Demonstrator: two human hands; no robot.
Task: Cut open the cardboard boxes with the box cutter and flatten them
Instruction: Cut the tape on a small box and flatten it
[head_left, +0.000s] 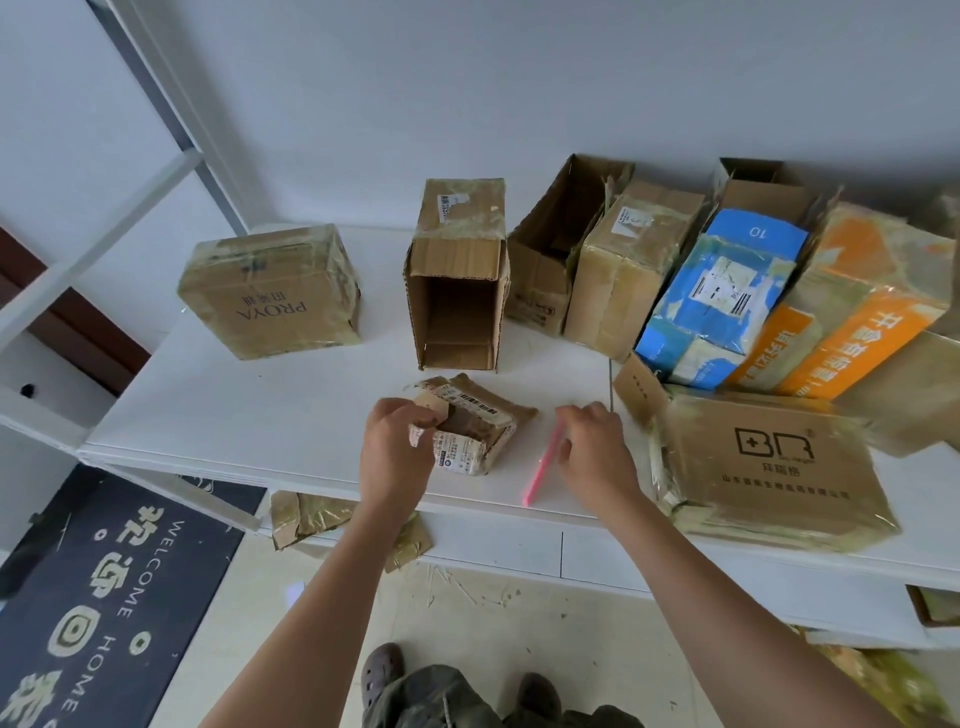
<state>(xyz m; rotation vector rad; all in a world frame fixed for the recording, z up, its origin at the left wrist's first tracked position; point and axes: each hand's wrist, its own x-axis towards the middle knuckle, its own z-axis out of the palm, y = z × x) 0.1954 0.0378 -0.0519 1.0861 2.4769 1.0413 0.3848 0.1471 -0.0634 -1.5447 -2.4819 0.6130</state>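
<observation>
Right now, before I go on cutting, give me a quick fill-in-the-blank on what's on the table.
1. The left hand holds a flap of the small ____ box.
2. The right hand is at a ____ box cutter.
3. The box far left reads ____.
4. The BR box lies ____ on the table.

Missing words: torn; pink; PROYA; flat
</observation>
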